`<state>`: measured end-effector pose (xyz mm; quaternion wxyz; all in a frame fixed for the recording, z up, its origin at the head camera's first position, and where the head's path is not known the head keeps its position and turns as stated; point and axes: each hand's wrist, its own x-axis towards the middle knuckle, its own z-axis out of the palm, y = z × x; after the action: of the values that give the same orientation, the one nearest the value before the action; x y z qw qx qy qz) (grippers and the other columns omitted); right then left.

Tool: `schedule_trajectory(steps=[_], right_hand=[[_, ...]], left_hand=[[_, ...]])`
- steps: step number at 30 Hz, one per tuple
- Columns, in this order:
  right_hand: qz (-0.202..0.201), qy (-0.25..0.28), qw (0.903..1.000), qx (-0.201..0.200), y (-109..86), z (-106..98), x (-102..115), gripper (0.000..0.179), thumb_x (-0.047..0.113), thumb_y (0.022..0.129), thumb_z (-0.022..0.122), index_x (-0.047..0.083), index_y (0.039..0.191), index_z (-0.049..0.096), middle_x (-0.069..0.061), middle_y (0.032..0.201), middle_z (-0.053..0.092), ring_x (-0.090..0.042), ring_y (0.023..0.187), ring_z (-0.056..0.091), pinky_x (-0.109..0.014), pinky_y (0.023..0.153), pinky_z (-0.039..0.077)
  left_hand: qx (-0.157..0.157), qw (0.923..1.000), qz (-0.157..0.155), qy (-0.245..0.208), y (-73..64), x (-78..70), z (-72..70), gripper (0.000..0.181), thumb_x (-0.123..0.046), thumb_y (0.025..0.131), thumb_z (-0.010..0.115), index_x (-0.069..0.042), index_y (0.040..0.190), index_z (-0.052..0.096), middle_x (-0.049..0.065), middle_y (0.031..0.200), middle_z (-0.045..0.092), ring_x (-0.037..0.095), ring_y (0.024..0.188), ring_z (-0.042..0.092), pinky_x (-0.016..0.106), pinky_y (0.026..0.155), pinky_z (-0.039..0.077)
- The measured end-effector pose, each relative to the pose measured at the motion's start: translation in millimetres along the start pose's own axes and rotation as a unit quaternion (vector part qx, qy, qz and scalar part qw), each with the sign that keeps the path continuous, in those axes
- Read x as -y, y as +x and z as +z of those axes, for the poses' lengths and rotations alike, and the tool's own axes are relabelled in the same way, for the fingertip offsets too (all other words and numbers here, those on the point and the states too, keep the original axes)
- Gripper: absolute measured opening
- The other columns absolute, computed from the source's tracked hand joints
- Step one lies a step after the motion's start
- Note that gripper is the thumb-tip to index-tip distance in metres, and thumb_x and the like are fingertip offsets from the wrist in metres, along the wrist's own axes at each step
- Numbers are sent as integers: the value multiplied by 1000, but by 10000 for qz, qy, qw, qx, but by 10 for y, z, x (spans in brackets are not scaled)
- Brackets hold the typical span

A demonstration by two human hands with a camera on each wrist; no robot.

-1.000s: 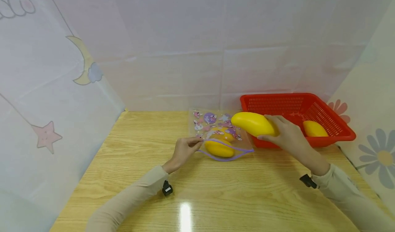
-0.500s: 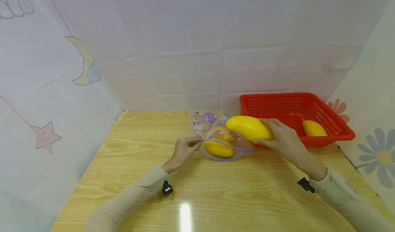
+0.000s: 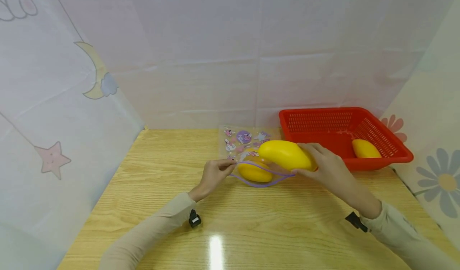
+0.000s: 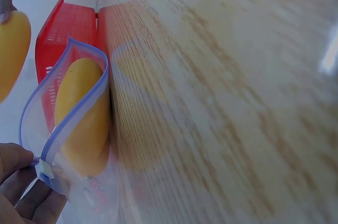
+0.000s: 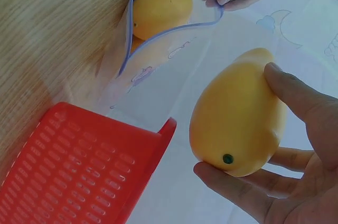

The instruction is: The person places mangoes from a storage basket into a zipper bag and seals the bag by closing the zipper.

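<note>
My left hand (image 3: 214,177) pinches the left corner of a clear zip bag (image 4: 33,109) at its white slider. Purple edging lines the bag's mouth, which gapes toward me, and cartoon prints cover its far part. Inside lies a yellow mango (image 3: 255,172) near the mouth; in the right wrist view more yellow shows below that mango. My right hand (image 3: 328,174) grips another mango (image 5: 237,115) between thumb and fingers, its dark green stem spot facing the wrist camera. In the head view this mango overlaps the bag's right side; both wrist views show it raised, apart from the bag's mouth.
A red plastic basket (image 3: 316,138) with slotted walls stands right behind the bag, and one mango (image 3: 365,148) lies at its right end. The wooden table (image 3: 172,230) extends in front. Printed sheets (image 3: 201,54) hang behind and at both sides.
My right hand has moved left and a little down with its mango, from beside the basket's front to over the bag's right side. My left hand has stayed at the bag's corner.
</note>
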<state>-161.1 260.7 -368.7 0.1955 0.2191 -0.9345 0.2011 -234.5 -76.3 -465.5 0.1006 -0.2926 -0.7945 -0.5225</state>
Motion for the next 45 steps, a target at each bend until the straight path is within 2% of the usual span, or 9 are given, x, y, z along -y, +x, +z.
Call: schedule_trajectory(steps=[8, 13, 20, 25, 30, 33, 39, 45], right_hand=[[-146, -1, 9999, -18, -28, 45, 70, 75, 31, 74, 89, 4, 135, 55, -17, 122, 60, -36, 97, 64, -56, 78, 57], [-146, -11, 9998, 131, -54, 81, 122, 74, 32, 74, 89, 3, 134, 56, -16, 119, 61, -34, 94, 64, -54, 77, 57], [32, 9, 9994, 345, -67, 118, 176, 73, 41, 75, 86, 4, 131, 58, -15, 118, 61, -28, 87, 62, -49, 74, 58], [106, 15, 9987, 506, -80, 180, 205, 73, 48, 75, 84, 5, 129, 59, -11, 114, 62, -22, 80, 58, -41, 69, 56], [59, -34, 9979, 646, -89, 243, 229, 73, 53, 76, 81, 4, 125, 61, -9, 110, 61, -18, 77, 55, -35, 66, 54], [4, -82, 9976, 692, -90, 282, 243, 70, 51, 76, 83, 3, 122, 61, -9, 108, 61, -16, 75, 53, -33, 64, 51], [-216, -192, 9970, 713, -102, 347, 271, 69, 43, 73, 87, 2, 121, 60, -11, 107, 60, -23, 81, 58, -41, 68, 55], [-285, -242, 9964, 755, -100, 419, 305, 71, 46, 69, 89, 4, 119, 60, -9, 102, 58, -21, 77, 56, -39, 64, 53]], left_hand=[[-58, 9999, 72, -104, -3, 13, 9, 17, -4, 94, 67, 4, 107, 74, 15, 103, 73, 26, 89, 73, 26, 73, 60], [-93, 9997, 149, -151, -5, 25, 16, 17, -4, 94, 67, 5, 107, 74, 17, 103, 73, 29, 89, 73, 30, 73, 61], [-8, 10000, -7, -25, -8, 5, 10, 17, -4, 94, 67, 3, 108, 74, 13, 104, 73, 24, 91, 72, 24, 76, 59], [4, 10000, -35, 27, -8, -7, 8, 17, -4, 94, 67, 4, 107, 74, 13, 104, 73, 25, 91, 72, 23, 76, 59], [-48, 10000, -58, 22, -1, -5, 16, 16, -4, 94, 68, 3, 107, 75, 13, 104, 73, 23, 91, 73, 23, 75, 59], [-59, 10000, -59, -30, -2, 5, 23, 16, -4, 94, 68, 3, 107, 75, 14, 105, 73, 24, 91, 72, 24, 75, 59], [-61, 9996, 268, 110, -5, 17, 38, 15, 0, 93, 67, 6, 105, 74, 16, 104, 73, 23, 89, 73, 23, 73, 59], [-12, 9999, 138, 65, 1, -3, 24, 16, -2, 94, 67, 5, 106, 74, 15, 106, 73, 24, 92, 72, 23, 76, 58]])
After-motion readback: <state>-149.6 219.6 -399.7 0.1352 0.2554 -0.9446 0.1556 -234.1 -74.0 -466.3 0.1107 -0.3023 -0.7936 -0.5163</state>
